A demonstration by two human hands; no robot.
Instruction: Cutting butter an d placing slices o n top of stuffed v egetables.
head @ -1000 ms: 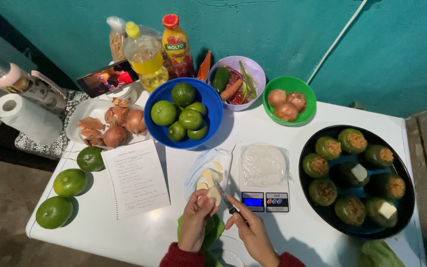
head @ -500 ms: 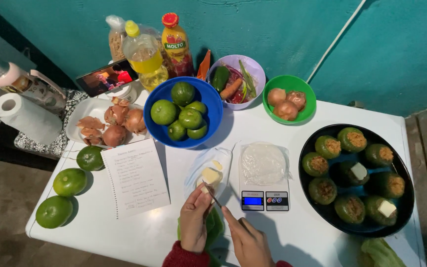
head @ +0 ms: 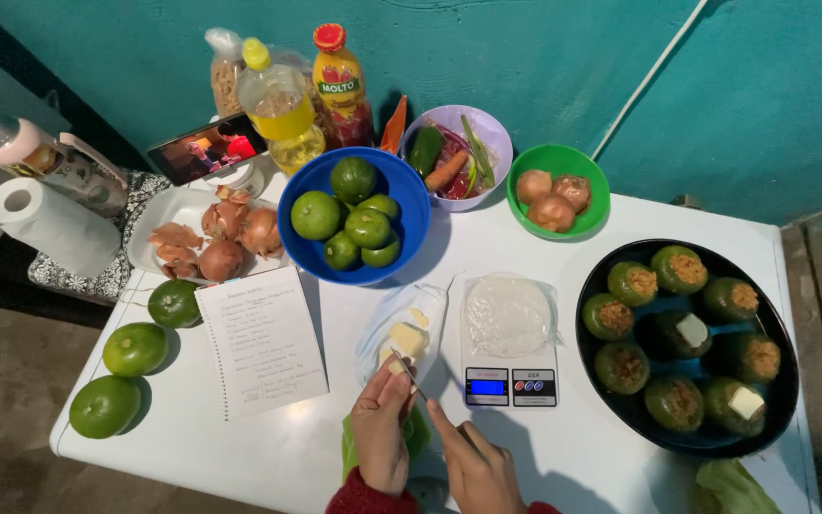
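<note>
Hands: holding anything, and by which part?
Right hand holds a knife by its handle; left hand rests fingertips on the butter, not gripping.

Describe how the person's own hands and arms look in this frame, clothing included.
Two bare hands enter from the bottom edge: the left hand and the right hand. No gloves, and no rings or watch show. Dark red, knit-looking sleeve cuffs cover both wrists. The forearms lie out of frame. Nails look short and unpainted, though the view is too small to be sure.
</note>
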